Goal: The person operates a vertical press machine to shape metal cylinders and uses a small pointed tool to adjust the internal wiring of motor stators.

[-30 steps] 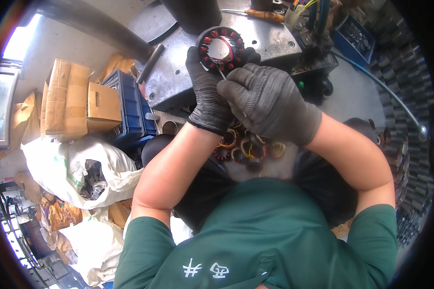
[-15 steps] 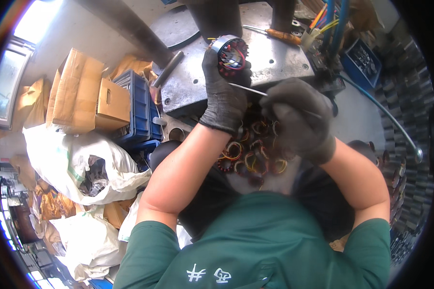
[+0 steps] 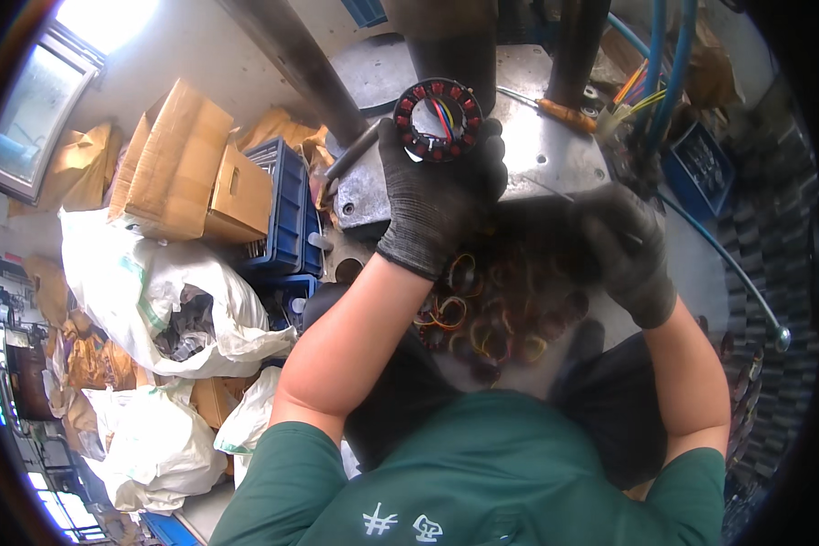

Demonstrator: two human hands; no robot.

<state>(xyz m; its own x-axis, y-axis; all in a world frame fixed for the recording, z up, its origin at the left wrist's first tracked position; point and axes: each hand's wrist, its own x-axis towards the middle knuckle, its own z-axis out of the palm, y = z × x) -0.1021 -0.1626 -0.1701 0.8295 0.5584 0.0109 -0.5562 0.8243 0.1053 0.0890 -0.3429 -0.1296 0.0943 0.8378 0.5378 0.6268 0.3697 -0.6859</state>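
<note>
My left hand, in a dark knit glove, holds up a ring-shaped motor stator with red windings round it and coloured wires across its open middle. Its toothed face is turned toward me, above the metal press plate. To the right, my gloved right hand is closed on a thin metal rod, whose tip points left toward the stator without touching it. The rod's other end is mostly hidden in the glove. Below both hands lie several more stators with yellow, red and black wires, partly blurred.
On the metal plate lies a wooden-handled screwdriver. Thick steel columns rise at the back. Cardboard boxes, a blue crate and white sacks stand left. A blue bin and hose are right.
My left hand has turned the stator so its toothed face now shows. My right hand has drawn right and down with the rod, away from the stator. The whole view has shifted slightly.
</note>
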